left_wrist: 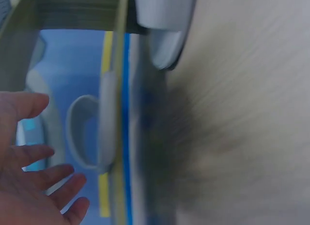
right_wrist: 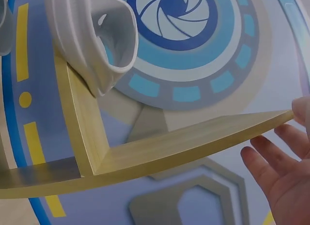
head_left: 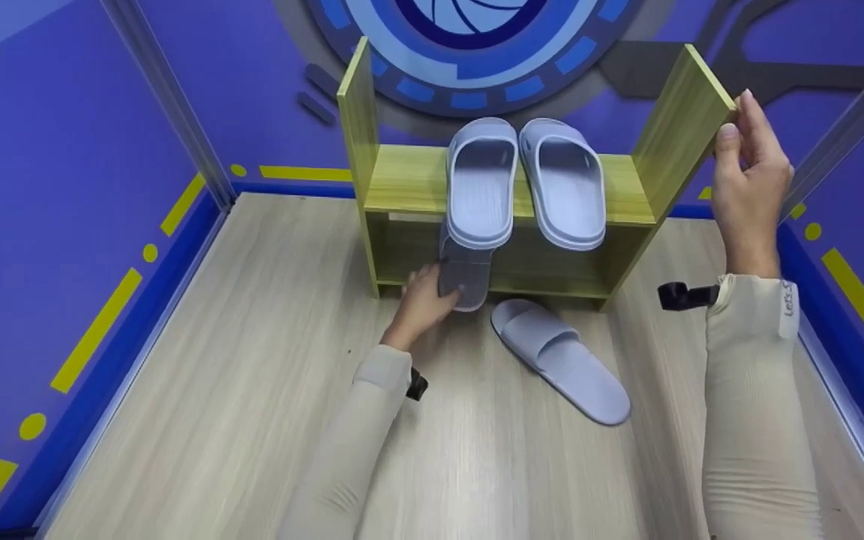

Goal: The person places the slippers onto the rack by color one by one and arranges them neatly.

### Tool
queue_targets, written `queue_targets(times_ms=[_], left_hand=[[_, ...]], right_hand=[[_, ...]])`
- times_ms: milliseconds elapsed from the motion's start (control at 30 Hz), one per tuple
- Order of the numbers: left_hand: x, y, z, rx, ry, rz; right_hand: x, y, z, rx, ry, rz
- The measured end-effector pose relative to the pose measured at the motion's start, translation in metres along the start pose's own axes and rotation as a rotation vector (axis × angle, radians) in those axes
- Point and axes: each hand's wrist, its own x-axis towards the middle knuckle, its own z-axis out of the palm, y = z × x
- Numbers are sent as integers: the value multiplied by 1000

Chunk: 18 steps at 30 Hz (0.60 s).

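Note:
A pale wooden shoe rack holds two grey slippers on its upper board, the left slipper and the right slipper. Below them, a third slipper sits at the lower shelf, partly hidden by the one above. Beside its left edge is my left hand; the left wrist view shows spread fingers and a gap to the slipper. My right hand pinches the top corner of the rack's right side panel, thumb on one face and fingers on the other.
A fourth, open-toed slipper lies aslant on the wood-patterned floor, in front of the rack. Behind the rack stands a blue printed wall, with further walls at left and right.

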Motion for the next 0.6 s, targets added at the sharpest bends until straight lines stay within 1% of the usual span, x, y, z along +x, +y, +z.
queue_targets(times_ms=[100,200,300,433,500,600], left_hand=[[-3,2,-16,-23,55,47],[-6,3,-32,-47,102,77],[-11,3,-50,-74,146,105],[-16,4,-77,-98,211,155],[-18,5,-92,-102,250,180],[-21,6,-112,-106,327,219]], right_hand=[[-10,3,-2,-20,2,-25],[-22,11,-2,-47,-8,-39],[-37,21,-2,-56,-27,-22],[-61,39,-2,-56,-49,-4],[-74,51,-1,-58,-75,14],[-96,71,2,-58,-135,62]])
